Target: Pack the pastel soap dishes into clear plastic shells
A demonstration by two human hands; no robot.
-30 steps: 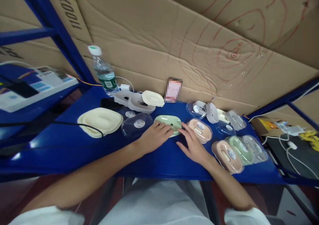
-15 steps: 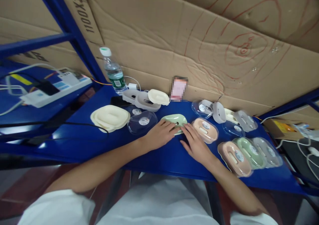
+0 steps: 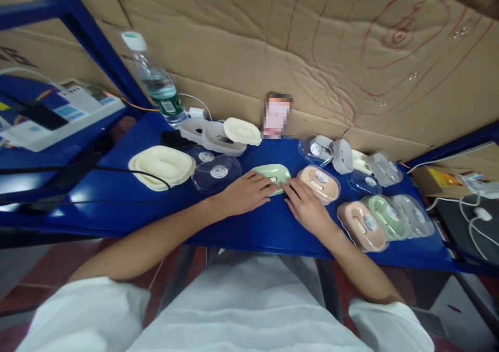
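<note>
A light green oval plastic dish (image 3: 281, 170) with a pale slot in its middle lies flat on the blue table in front of me. My left hand (image 3: 247, 192) reaches over its near left part, fingers bent on it and the thumb at the near edge. At the dish's right end are the fingertips of my right hand (image 3: 306, 204); its fingers are stretched and slightly apart. Just right of the dish sits a peach oval box (image 3: 318, 183) under a clear lid. On the left, a clear lid (image 3: 217, 173) with a round label lies close to my left hand.
Cream oval dishes (image 3: 161, 166) are at the left, with grey trays (image 3: 212, 136) behind. A water bottle (image 3: 158, 87) and a phone (image 3: 276, 115) stand by the cardboard (image 3: 234, 50). Lidded boxes (image 3: 364, 226) line the right. A black cable (image 3: 117, 171) crosses the left side.
The whole view has shifted, so the table things sit higher in the picture. My right hand has drawn slightly back from the green dish; its pale slot shows more clearly. My left hand stays on it.
</note>
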